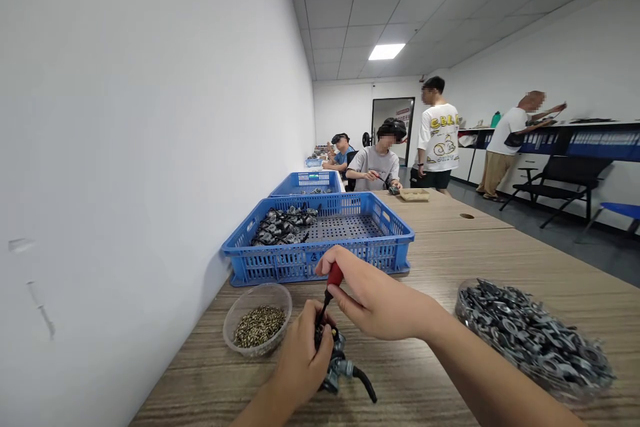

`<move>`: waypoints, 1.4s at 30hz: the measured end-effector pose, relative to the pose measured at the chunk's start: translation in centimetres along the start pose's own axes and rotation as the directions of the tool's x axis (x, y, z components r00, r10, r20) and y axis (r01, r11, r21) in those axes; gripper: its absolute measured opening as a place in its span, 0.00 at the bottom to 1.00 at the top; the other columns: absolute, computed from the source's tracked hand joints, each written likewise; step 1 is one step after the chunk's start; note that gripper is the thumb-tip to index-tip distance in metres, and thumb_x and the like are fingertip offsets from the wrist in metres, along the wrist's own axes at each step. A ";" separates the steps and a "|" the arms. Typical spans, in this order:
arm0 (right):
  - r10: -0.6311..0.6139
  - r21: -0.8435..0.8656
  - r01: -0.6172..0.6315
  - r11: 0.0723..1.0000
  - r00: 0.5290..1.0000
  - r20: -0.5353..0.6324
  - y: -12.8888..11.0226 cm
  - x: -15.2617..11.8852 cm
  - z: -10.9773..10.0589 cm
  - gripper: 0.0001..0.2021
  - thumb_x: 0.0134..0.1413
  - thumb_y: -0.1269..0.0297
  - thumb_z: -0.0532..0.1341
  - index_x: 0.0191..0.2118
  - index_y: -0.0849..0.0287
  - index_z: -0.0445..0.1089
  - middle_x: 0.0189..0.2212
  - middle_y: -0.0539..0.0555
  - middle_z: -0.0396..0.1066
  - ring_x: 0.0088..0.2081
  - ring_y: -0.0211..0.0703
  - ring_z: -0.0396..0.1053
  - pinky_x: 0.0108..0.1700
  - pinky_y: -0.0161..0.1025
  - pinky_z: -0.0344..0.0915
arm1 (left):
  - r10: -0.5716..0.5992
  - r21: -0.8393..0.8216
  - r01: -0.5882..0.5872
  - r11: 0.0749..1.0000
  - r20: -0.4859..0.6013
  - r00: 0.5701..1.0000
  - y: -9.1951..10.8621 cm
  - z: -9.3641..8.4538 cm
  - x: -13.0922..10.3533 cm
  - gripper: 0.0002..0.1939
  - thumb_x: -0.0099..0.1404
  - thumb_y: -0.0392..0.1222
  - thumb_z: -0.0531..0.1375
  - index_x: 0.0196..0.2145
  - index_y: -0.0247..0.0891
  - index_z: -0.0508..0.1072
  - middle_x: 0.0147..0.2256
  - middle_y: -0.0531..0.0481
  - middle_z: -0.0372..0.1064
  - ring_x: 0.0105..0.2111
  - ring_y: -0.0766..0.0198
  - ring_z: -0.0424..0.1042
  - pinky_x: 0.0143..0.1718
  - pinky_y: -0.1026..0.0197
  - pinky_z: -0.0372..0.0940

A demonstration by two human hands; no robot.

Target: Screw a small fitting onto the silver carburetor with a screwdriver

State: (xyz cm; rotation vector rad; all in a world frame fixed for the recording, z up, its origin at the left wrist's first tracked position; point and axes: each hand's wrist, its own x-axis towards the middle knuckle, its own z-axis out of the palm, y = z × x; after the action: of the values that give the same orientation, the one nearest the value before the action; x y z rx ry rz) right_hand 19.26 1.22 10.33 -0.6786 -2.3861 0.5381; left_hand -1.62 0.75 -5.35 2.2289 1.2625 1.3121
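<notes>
My left hand (306,347) is closed around a small carburetor (341,368), a grey metal body with a black hose bending off to the right. In my right hand (373,297) is a screwdriver (335,275) with a red handle, gripped from above. Its dark shaft slants down to the top of the carburetor, between the fingers of my left hand. The tip is hidden there. Left of my hands stands a clear round tub (257,319) of small brass-coloured screws.
A blue crate (320,257) holding several carburetors stands ahead, with another blue crate (306,181) behind it. On the right is a clear container (533,340) of grey metal parts. A white wall borders the left; several people work farther back.
</notes>
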 end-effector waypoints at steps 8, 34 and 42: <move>-0.061 0.097 0.052 0.994 0.994 0.093 0.0 -0.2 -1.0 0.13 0.75 0.75 0.55 0.58 0.53 0.64 0.56 0.58 0.75 0.55 0.47 0.74 0.58 0.48 0.73 | -0.025 0.027 0.024 0.999 0.059 0.998 -0.5 0.5 0.0 0.05 0.79 0.40 0.51 0.43 0.44 0.66 0.38 0.45 0.78 0.37 0.54 0.79 0.40 0.54 0.69; 0.030 -0.092 -0.028 0.995 0.999 0.019 1.1 -0.2 -1.2 0.04 0.78 0.69 0.57 0.52 0.53 0.63 0.47 0.54 0.77 0.45 0.46 0.73 0.47 0.42 0.68 | 0.085 0.079 -0.092 0.993 0.093 0.992 -0.3 -1.8 0.9 0.05 0.75 0.37 0.61 0.38 0.42 0.75 0.37 0.47 0.78 0.38 0.55 0.79 0.41 0.55 0.72; 0.019 -0.108 -0.017 0.994 1.000 0.023 1.3 -0.5 -1.5 0.03 0.78 0.68 0.57 0.52 0.54 0.63 0.48 0.55 0.77 0.45 0.46 0.74 0.47 0.42 0.68 | -0.012 -0.005 0.013 1.000 0.065 0.998 -1.1 -0.5 0.7 0.05 0.75 0.40 0.60 0.39 0.42 0.75 0.38 0.47 0.79 0.39 0.54 0.79 0.42 0.54 0.72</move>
State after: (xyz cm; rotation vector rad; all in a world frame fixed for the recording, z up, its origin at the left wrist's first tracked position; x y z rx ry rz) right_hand 20.99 2.29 10.61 -0.7454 -2.4474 0.4291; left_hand -2.44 1.85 -5.33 2.2372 1.2458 1.2270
